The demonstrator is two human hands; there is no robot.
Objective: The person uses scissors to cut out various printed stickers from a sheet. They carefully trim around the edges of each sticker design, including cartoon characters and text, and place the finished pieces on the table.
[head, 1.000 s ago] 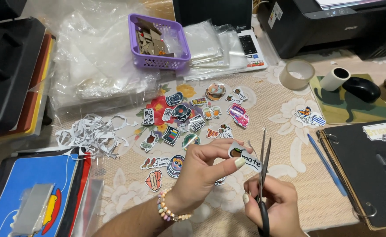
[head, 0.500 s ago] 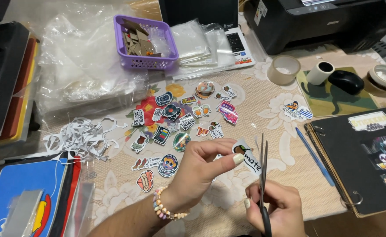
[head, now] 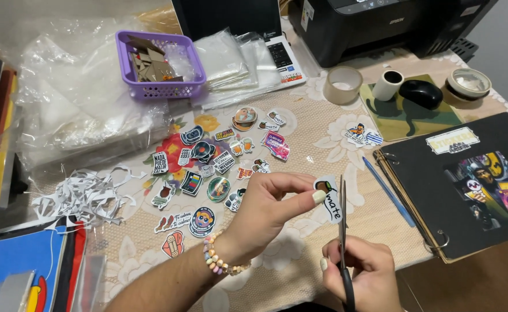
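Pinching a white-edged sticker (head: 329, 196) in left hand (head: 265, 208) beside scissors (head: 343, 231)

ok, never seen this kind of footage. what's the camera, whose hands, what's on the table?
There is no machine here: a person works with two bare hands, filmed by one camera worn on the head and looking down. The left hand, with a bead bracelet on the wrist, pinches a small white sticker between thumb and fingers. The right hand holds scissors, blades pointing up beside that sticker. On the patterned table lie many cut-out stickers, a pile of paper trimmings, a purple basket, clear plastic bags, tape rolls, a blue pen, a black ring-bound album and a black printer at the back.
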